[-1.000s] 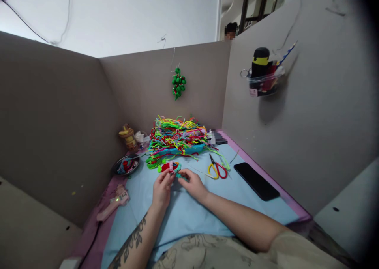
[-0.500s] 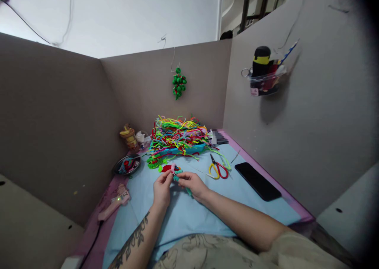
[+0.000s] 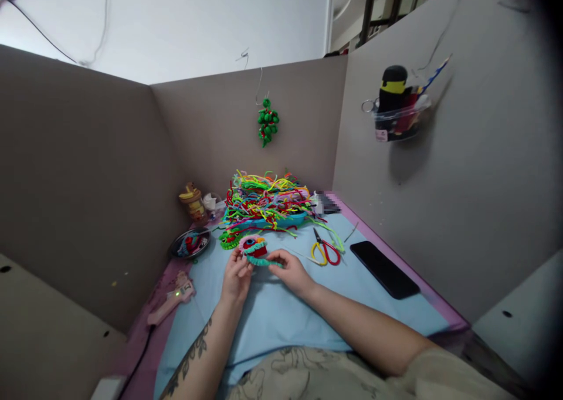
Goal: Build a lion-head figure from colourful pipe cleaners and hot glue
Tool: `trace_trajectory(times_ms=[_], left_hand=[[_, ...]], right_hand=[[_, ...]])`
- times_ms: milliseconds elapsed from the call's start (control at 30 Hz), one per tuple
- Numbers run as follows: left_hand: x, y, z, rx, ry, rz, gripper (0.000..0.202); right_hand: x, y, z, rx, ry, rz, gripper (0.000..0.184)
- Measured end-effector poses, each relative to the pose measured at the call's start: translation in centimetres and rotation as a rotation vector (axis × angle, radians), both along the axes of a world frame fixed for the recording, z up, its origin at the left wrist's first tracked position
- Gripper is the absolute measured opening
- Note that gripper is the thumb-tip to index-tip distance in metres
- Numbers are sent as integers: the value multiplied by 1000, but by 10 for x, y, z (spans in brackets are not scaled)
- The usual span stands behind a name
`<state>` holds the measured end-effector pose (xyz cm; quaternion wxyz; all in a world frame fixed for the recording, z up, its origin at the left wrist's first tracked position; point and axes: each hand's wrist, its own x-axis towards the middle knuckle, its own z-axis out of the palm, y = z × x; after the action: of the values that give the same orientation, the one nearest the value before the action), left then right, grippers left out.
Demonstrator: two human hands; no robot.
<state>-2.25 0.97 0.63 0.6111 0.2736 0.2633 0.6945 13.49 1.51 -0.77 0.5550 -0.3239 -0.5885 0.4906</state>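
Observation:
My left hand [image 3: 236,275] and my right hand [image 3: 291,270] meet over the light blue cloth [image 3: 285,318] on the desk. Between them is a small pipe-cleaner piece [image 3: 254,249], coiled in pink, teal and red. The left fingers pinch its left side. My right fingers are closed on the teal pipe-cleaner strand [image 3: 266,263] that runs out of the piece toward the right. Just behind lies a large tangled heap of coloured pipe cleaners [image 3: 264,205] in a blue tray.
Yellow-and-red scissors [image 3: 324,250] and a black phone [image 3: 384,268] lie to the right. A pink glue gun [image 3: 171,300], a metal dish [image 3: 190,244] and a small jar [image 3: 191,201] stand left. Grey cardboard walls enclose the desk, with a green ornament [image 3: 267,122] and a clear holder [image 3: 398,117].
The coiled piece has been turned and lifted a little, its pink and teal ring now facing up. My right hand has shifted along the teal strand. The view drifted slightly right.

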Motion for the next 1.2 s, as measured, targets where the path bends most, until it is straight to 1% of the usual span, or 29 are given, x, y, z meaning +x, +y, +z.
trace_trajectory(times_ms=[67, 167, 267, 367, 500, 733, 867, 1000, 1200], left_hand=[[0, -2, 2, 45, 39, -14, 47], [4, -4, 5, 80, 101, -40, 57], [6, -5, 5, 81, 140, -34, 58], [7, -3, 3, 81, 161, -5, 54], [5, -1, 2, 87, 153, 4, 49], [1, -1, 3, 92, 68, -62, 48], [-3, 1, 3, 87, 19, -104, 48], [-9, 2, 3, 60, -61, -102, 42], [-16, 5, 2, 46, -84, -137, 44]], right_hand=[[2, 1, 3, -51, 55, 25, 17], [4, 3, 8, -254, 244, 135, 21], [6, 4, 11, -406, 396, 194, 28], [7, 5, 11, -458, 425, 221, 30], [4, 4, 9, -453, 405, 217, 29], [2, 6, 6, -447, 377, 104, 28], [2, 6, 6, -396, 375, 98, 25], [-1, 6, 5, -342, 364, 80, 24], [2, 6, 11, -310, 395, 47, 21]])
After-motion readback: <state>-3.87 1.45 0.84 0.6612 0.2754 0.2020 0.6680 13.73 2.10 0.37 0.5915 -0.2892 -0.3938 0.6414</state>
